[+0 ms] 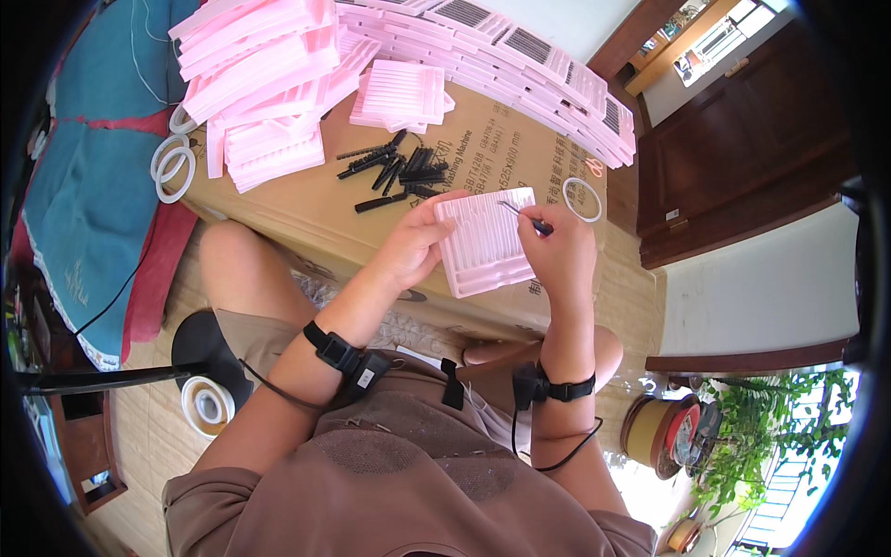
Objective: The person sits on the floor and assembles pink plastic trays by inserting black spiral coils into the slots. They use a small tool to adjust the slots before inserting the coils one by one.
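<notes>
Pink tray in hand: one ribbed tray (pixel 484 249), held over the near edge of the brown cardboard worktop (pixel 306 209), right of that edge's middle.
Slim tool: one, dark-handled (pixel 541 226), its thin tip at the tray's upper right part.
Black pieces: one loose heap (pixel 425 174) left of the held tray; more than ten, overlapping too much for an exact count.
Other pink trays: a tall, leaning stack (pixel 264 79) toward the far left corner; a low pile (pixel 399 93) of at least two beside it; a long stacked row (pixel 557 93) along the far edge, several tops showing dark strips.
White rings: three (pixel 159 176) at the left edge, one (pixel 585 220) near the right.
Open room: bare cardboard between heap and far row, and along the near left edge.
Left hand: partly closed (pixel 424 237), thumb on the tray's face, gripping its left side.
Right hand: fingers closed (pixel 561 249) around the tool.
</notes>
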Motion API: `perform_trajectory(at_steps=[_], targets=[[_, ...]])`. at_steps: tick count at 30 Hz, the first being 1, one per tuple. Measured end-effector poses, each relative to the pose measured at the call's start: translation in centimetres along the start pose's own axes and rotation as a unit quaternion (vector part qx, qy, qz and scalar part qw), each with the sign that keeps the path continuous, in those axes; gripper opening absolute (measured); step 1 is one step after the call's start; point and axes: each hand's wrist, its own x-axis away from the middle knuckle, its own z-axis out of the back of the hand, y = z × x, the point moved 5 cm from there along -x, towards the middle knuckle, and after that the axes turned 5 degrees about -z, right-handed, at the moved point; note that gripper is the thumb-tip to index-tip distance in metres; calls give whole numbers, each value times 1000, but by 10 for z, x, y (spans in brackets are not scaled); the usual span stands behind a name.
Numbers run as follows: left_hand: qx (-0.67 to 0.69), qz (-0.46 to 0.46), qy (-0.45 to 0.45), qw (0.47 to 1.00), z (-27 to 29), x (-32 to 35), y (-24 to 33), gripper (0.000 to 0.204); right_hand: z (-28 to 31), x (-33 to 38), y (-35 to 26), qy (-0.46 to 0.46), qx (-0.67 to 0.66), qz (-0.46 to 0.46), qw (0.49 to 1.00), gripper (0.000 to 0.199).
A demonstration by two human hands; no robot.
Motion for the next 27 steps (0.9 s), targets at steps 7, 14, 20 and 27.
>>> perform_trajectory(at_steps=[7, 14, 20, 27], targets=[[4, 11, 13, 1000, 2, 1, 0, 48, -16, -7, 2, 12, 43, 27, 999, 16], [-15, 21, 21, 999, 3, 2, -2, 47, -16, -2, 11, -11, 27, 12, 999, 13], [11, 15, -1, 1000, 1, -1, 3, 55, -10, 4, 12, 27, -36, 9, 999, 12], [46, 7, -55, 997, -26, 9, 8, 77, -39, 20, 3, 77, -131, -10, 988, 16]])
